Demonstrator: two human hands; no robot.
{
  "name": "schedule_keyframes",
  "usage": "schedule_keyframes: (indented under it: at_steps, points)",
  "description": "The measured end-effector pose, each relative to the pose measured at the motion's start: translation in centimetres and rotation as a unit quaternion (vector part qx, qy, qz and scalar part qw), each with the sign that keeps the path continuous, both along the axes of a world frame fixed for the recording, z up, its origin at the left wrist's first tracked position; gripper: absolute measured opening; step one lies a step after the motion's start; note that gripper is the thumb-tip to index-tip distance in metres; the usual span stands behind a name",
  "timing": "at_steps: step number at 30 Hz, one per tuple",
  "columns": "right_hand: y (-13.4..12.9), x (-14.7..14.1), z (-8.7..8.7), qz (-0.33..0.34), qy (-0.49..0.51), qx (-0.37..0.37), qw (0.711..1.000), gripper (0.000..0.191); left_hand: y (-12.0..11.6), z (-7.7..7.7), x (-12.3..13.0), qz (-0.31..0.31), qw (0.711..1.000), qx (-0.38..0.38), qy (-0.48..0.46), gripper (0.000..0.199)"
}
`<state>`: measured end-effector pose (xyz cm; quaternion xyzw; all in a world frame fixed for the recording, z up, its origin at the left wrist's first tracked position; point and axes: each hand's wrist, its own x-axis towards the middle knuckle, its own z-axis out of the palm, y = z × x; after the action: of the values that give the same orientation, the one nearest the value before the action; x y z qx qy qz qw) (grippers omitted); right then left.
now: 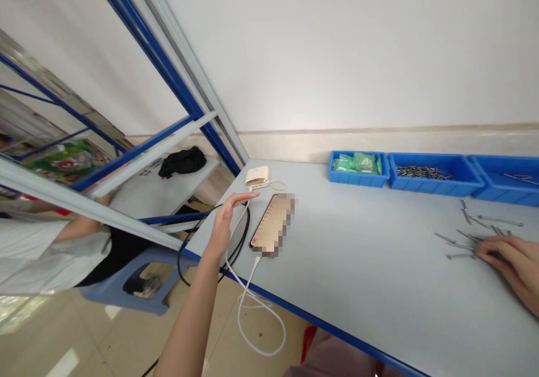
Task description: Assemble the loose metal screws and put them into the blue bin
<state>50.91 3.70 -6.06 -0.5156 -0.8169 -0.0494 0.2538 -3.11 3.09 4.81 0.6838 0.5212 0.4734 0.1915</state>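
Observation:
My left hand [227, 219] is raised over the table's left end, fingers stretched out and holding nothing, just left of a phone [272, 225] with a white cable [254, 273] plugged into it. Behind the hand sits a cream power bank [257, 176]. At the right edge my right hand [509, 256] rests on the table among loose screws [465, 212], its fingers bent together at the ends of some of them. What its fingertips grip, if anything, is hidden.
Along the wall stand a blue bin of green packets [357, 163], a blue bin of screws [425, 173] and a third blue bin [511, 180]. Black cable [242, 242] loops over the table's left edge. Beyond the frame, a person [54, 242] sits by a blue stool [126, 287].

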Motion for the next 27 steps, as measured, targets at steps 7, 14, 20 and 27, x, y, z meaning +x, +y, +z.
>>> schedule_keyframes:
  at_steps: [7,14,20,27]
  points:
    - [0.5,2.1,-1.7,0.024,0.004,-0.053,0.998,0.032,0.0,1.4,2.2,-0.01,0.997,0.005,0.081,0.045]
    - [2.0,1.3,-1.4,0.014,0.017,-0.108,0.994,0.035,-0.1,1.3,6.5,-0.031,0.998,-0.045,0.041,0.036]
    - [3.1,-1.4,1.9,0.005,0.067,-0.116,0.991,0.039,1.9,-0.4,17.1,-0.206,0.969,-0.052,0.13,0.027]
    - [3.4,-6.3,6.9,-0.127,0.255,-0.148,0.947,0.049,5.8,-3.7,27.3,-0.236,0.952,0.019,0.192,0.034]
